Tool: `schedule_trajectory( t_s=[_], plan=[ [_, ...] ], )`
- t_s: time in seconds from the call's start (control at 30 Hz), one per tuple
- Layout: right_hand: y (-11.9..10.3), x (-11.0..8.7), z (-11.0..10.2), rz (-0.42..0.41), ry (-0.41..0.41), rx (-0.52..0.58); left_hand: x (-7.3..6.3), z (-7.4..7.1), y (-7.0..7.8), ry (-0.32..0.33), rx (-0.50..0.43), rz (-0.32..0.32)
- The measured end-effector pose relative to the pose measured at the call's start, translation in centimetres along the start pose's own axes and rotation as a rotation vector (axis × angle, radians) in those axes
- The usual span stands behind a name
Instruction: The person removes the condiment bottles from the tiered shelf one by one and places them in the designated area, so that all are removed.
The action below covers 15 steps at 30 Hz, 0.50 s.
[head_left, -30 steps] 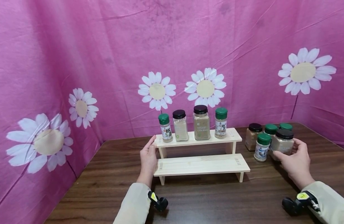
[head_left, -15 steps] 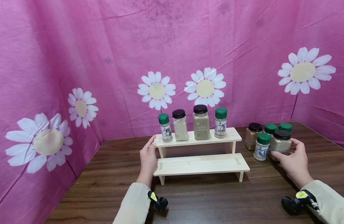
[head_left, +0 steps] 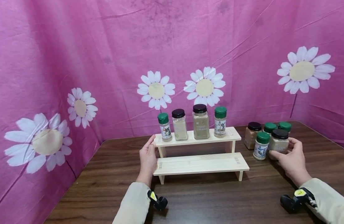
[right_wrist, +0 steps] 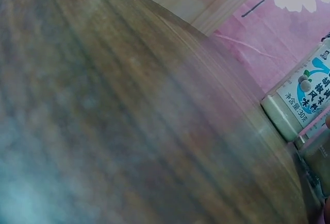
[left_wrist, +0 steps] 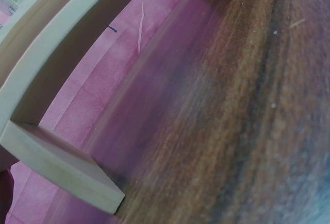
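Observation:
A pale two-tier wooden rack (head_left: 201, 163) stands on the table. My left hand (head_left: 147, 158) rests against the rack's left end, its fingers reaching up to the upper board's edge. In the left wrist view, the rack's board and a short leg (left_wrist: 67, 167) show at the left. At the right, my right hand (head_left: 293, 160) grips a squat black-lidded spice jar (head_left: 279, 144), thumb at its front and fingers round its right side. Just left of that jar is a green-capped spice bottle (head_left: 261, 149); its label (right_wrist: 309, 87) shows in the right wrist view.
On the upper board stand a green-capped bottle (head_left: 165, 129), two black-lidded jars, one tall (head_left: 201, 124), and another green-capped bottle (head_left: 220, 124). Behind the gripped jar are a brown black-lidded jar (head_left: 251, 138) and green-capped bottles (head_left: 285, 126). A pink flowered cloth (head_left: 118, 62) hangs behind the table.
My right hand and the squat jar have shifted slightly left, closer to the front green-capped bottle. My left hand stays at the rack's end.

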State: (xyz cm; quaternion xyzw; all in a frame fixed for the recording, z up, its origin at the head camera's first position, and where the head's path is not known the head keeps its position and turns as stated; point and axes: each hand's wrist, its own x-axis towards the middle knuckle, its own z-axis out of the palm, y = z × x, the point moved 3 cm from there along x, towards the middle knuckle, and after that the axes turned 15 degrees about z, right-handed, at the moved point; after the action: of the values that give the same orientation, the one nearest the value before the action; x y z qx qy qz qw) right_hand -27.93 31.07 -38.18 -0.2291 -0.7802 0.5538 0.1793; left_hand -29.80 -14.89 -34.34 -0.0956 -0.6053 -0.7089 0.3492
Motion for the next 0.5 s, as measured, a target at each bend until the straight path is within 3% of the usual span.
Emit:
schedule_trajectory(
  t_s=[0.5],
  plan=[
    [-0.26,-0.05,0.24,0.018,0.007,-0.022,0.05,0.02,0.05,-0.011,-0.002,-0.017]
  ],
)
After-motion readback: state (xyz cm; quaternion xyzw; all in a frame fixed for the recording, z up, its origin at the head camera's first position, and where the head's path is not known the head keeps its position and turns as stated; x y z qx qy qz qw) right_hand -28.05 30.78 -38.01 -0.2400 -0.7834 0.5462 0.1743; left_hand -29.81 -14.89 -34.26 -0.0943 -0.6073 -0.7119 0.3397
